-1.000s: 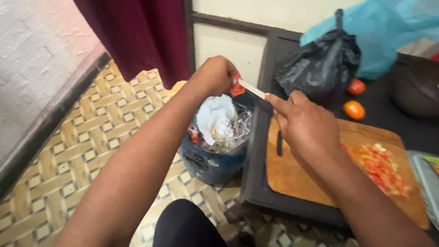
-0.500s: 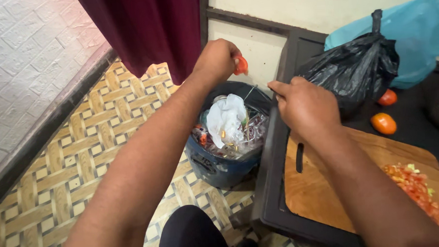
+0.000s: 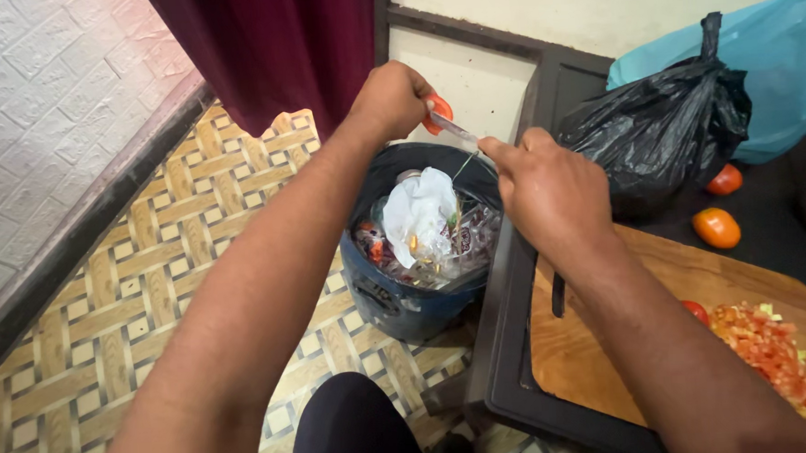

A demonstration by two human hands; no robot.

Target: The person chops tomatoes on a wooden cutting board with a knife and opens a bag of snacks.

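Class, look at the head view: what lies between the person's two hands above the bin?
A knife blade spans from the right hand to the tomato piece in the left hand.

Count of items in view, by kind.

Two hands: left hand [image 3: 393, 100] and right hand [image 3: 551, 193]. One knife [image 3: 458, 129], its blade showing between the hands. One tomato piece [image 3: 437, 114] in the left hand. One waste bin [image 3: 397, 299], dark blue, filled with rubbish; one white crumpled bag [image 3: 420, 212] lies on top. Two whole tomatoes [image 3: 716, 227] on the worktop [image 3: 508, 340], plus one partly seen red tomato [image 3: 696, 311] on the board. One wooden cutting board [image 3: 608, 353]. One heap of chopped tomato [image 3: 771, 355]; pieces too small to count. One black plastic bag [image 3: 662, 134]. One blue plastic bag [image 3: 767, 66]. One dark red curtain [image 3: 278, 51].
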